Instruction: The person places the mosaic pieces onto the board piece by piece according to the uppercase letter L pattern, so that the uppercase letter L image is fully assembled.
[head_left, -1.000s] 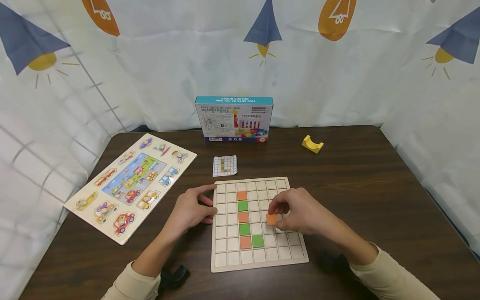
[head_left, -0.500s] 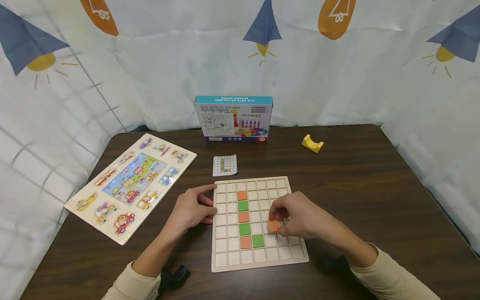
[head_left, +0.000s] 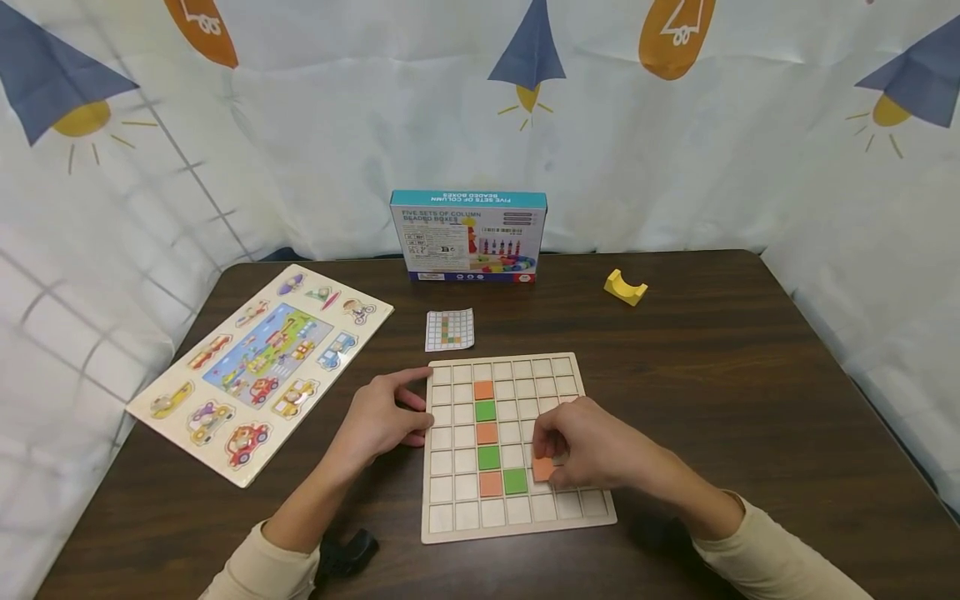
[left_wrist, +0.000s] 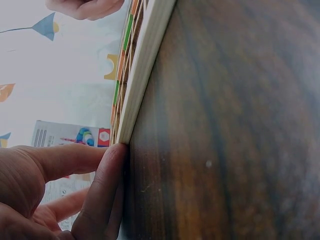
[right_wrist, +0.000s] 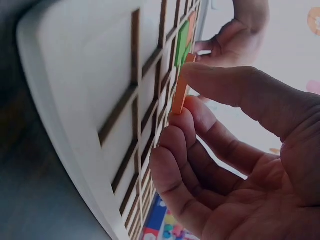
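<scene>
A pale wooden grid board (head_left: 453, 514) lies on the table. Three orange tiles alternate with two green tiles down one column, and another green tile (head_left: 515, 481) sits right of the lowest orange one (head_left: 491, 484). My right hand (head_left: 603, 446) pinches a further orange tile (head_left: 542, 470) between thumb and fingers, over cells on the board's right half. In the right wrist view this orange tile (right_wrist: 181, 92) stands tilted close above the grid. At the board's left edge, my left hand (head_left: 381, 418) rests with thumb and index finger spread, fingertips touching the rim.
A small printed pattern card (head_left: 450, 331) lies behind the board. Left of it is a vehicle picture puzzle (head_left: 267, 358). An upright toy box (head_left: 468, 237) and a yellow curved block (head_left: 625, 288) stand farther back on the dark table (head_left: 750, 375).
My right hand has moved toward the near side of the board, carrying the pinched orange tile closer to the row with the last green tile. The left hand has stayed in place.
</scene>
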